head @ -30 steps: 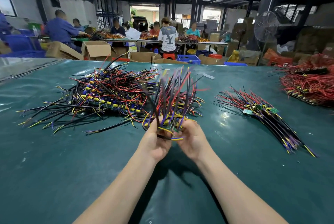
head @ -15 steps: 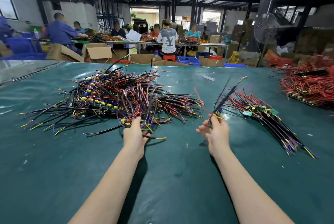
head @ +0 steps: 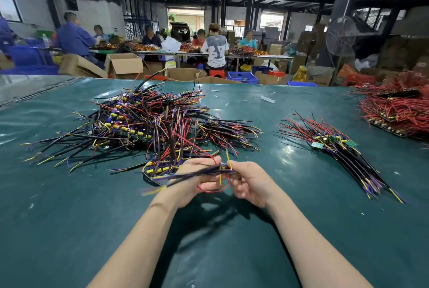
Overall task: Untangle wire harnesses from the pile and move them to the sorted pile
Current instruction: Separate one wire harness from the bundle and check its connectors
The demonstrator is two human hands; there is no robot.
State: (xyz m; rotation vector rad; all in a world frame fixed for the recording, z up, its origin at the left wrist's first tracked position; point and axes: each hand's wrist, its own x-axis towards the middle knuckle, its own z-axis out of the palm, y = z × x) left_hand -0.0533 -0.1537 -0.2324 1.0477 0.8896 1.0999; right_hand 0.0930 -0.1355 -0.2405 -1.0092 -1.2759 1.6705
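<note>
Just in front of the tangled pile (head: pixel 144 123), your left hand (head: pixel 195 185) and right hand (head: pixel 253 183) hold one wire harness (head: pixel 185 174) over the green tabletop (head: pixel 69 206). The fingers (head: pixel 241 191) of both hands curl round its dark bundle, with a red loop hanging beneath. The sorted pile (head: pixel 336 148) lies well right of the tangled pile.

We hold a thin dark wire harness (head: pixel 197 172) between our left hand (head: pixel 196 181) and right hand (head: pixel 251 182), just beside the tangled multicoloured wire pile (head: pixel 144 123) on the green table cover (head: pixel 69 206).
</note>
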